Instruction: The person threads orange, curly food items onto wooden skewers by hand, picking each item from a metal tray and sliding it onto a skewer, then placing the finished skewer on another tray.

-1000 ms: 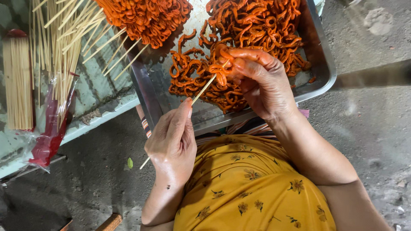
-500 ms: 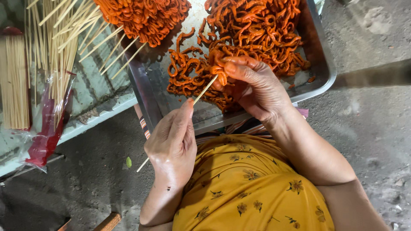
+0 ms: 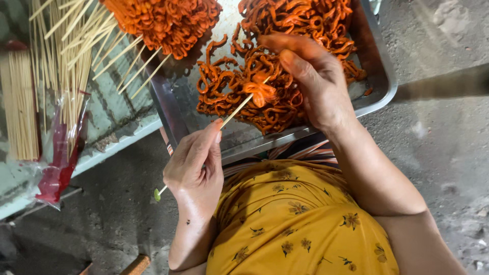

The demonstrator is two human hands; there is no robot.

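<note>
While your left hand [image 3: 196, 165] is clamping its fingers on the skewer [image 3: 235, 111], your right hand [image 3: 313, 81] is pinching an orange strip [image 3: 261, 92] over the tray [image 3: 379, 66]

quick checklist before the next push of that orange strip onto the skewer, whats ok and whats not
1. Skewer gripped firmly by the left hand: ok, fingers are wrapped around it.
2. Orange strip pinched by the right hand at the skewer tip: ok.
3. Tip clear of the right fingertips: cannot tell, the strip hides the point.
4. More strips within reach in the metal tray: ok, a pile lies under the hand.
5. Spare sticks nearby: ok, a bundle lies to the left on the table.
6. Finished skewers out of the way: ok, stacked at the tray's far corner.
</note>
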